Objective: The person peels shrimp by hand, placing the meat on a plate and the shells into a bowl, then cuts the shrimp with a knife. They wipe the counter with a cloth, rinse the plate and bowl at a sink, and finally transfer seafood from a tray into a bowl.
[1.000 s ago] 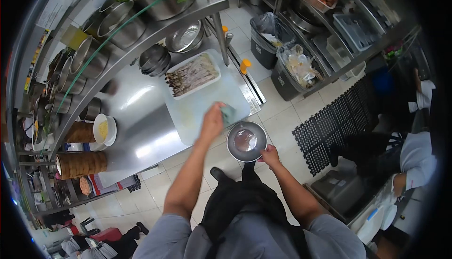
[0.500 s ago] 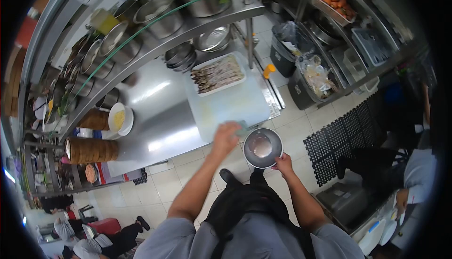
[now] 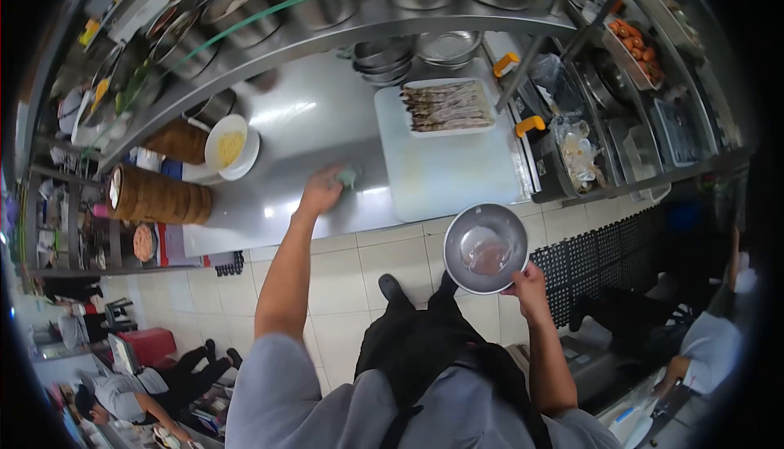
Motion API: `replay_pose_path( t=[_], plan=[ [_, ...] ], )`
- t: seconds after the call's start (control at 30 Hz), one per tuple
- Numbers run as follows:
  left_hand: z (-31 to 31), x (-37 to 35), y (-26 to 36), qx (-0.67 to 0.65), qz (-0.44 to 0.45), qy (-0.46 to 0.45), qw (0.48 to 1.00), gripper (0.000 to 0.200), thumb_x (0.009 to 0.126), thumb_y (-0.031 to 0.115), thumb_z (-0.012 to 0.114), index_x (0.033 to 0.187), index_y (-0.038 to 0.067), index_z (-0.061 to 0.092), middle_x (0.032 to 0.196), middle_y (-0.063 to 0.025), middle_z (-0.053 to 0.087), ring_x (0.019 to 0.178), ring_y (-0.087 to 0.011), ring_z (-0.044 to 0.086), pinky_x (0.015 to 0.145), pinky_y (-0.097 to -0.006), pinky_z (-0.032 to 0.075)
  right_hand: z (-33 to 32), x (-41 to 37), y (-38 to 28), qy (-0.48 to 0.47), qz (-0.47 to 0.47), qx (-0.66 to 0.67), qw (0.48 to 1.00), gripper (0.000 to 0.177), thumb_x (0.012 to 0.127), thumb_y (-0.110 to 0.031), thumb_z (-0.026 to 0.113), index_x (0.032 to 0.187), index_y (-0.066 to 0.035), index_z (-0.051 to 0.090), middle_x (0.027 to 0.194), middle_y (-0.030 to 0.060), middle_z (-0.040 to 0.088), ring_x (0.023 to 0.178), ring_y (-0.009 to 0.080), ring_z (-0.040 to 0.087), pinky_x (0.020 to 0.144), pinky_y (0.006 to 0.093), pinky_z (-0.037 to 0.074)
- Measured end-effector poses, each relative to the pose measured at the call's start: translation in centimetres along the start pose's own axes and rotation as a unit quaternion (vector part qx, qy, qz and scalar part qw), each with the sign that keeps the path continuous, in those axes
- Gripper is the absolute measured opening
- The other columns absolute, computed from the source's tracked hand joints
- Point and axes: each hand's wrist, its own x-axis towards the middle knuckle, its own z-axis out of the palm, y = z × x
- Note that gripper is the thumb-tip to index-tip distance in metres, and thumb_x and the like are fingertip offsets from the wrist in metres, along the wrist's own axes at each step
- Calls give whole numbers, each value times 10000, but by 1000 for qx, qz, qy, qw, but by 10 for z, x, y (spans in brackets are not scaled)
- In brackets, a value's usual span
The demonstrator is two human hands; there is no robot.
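Observation:
My right hand [image 3: 527, 284] grips the rim of a metal bowl [image 3: 457, 249] and holds it over the floor by the counter's front edge. A little pinkish, shiny matter shows in the bottom of the bowl. My left hand [image 3: 323, 191] is closed on a pale green cloth [image 3: 349, 177], low over the steel counter [image 3: 286, 147]. To the right of that hand lies a whitish cutting board [image 3: 445, 175]. On the board's far part stands a white tray [image 3: 454, 132] with rows of long, dark-tipped asparagus-like stalks.
Bamboo steamers [image 3: 163, 194] and a white bowl of yellow shreds [image 3: 245, 163] stand at left. Nested metal bowls [image 3: 382, 59] sit behind the board. An overhead shelf [image 3: 343, 34] crosses the counter. Bins stand at right; a person [image 3: 706, 343] works at lower right.
My left hand has moved left with the cloth, from the board's front corner to over the bare steel. The bowl in my right hand is tilted differently. The view has shifted.

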Motion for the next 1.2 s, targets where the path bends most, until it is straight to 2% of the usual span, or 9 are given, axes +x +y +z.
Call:
replay_pose_path(
  t=[0.13,0.27,0.4,0.53,0.6,0.67,0.97,1.07,1.2],
  plan=[
    [62,15,-14,49,166,80,982,414,721,-12,600,1084,129,741,1168,-133,704,1130,-350,635,1003,-436,508,64,7,-46,-29,-28,-10,999,165,911,-10,524,1042,42,612,872,103,686,669,168,695,582,298,625],
    [77,-44,28,-1,167,-118,979,312,650,-69,589,803,143,759,1007,-56,739,992,-305,663,888,-456,534,121,33,-79,-66,-42,-23,997,189,910,-39,538,1066,23,624,874,85,676,704,167,688,600,324,615],
    [59,-7,25,-8,140,149,979,308,661,-49,593,855,121,760,948,-118,726,912,-352,668,845,-498,526,169,57,-104,-89,-58,-41,993,204,907,-58,548,1085,12,621,891,81,665,727,175,683,642,349,612],
    [130,-27,3,25,181,5,983,285,666,-6,613,861,135,765,950,-99,715,957,-323,652,870,-479,491,215,76,-131,-118,-57,-59,990,211,906,-55,550,1095,13,616,929,92,670,739,197,693,669,355,616],
    [98,-82,32,82,253,-198,943,307,633,23,652,876,163,776,915,-73,714,970,-302,651,851,-455,497,238,86,-134,-138,-48,-51,988,215,905,-54,551,1099,18,610,959,106,675,764,212,703,690,358,620],
    [63,-122,36,-8,253,-196,947,300,611,-39,625,849,101,742,943,-57,717,920,-290,652,829,-414,531,252,105,-122,-145,-48,-61,986,222,906,-54,549,1108,18,603,977,123,679,794,236,711,707,368,625],
    [-202,-195,-198,-13,-231,296,927,522,847,63,551,1369,61,576,1320,-196,630,1254,-364,577,1083,-385,434,336,158,-49,-146,44,20,988,219,873,-1,554,1085,19,504,1010,130,598,881,267,665,767,391,641],
    [-181,-187,-266,216,-220,321,896,544,806,81,602,1349,47,585,1439,-205,525,1322,-364,504,1110,-444,402,361,173,-26,-130,52,43,989,265,869,9,564,1118,23,472,1076,149,562,948,283,646,806,403,646],
    [-95,-142,-173,180,-56,278,942,483,698,25,590,1169,64,689,1251,-171,664,1163,-362,614,1016,-471,474,385,174,-17,-139,27,62,988,318,885,12,562,1181,29,445,1173,181,523,1035,316,623,864,433,637]
  ],
)
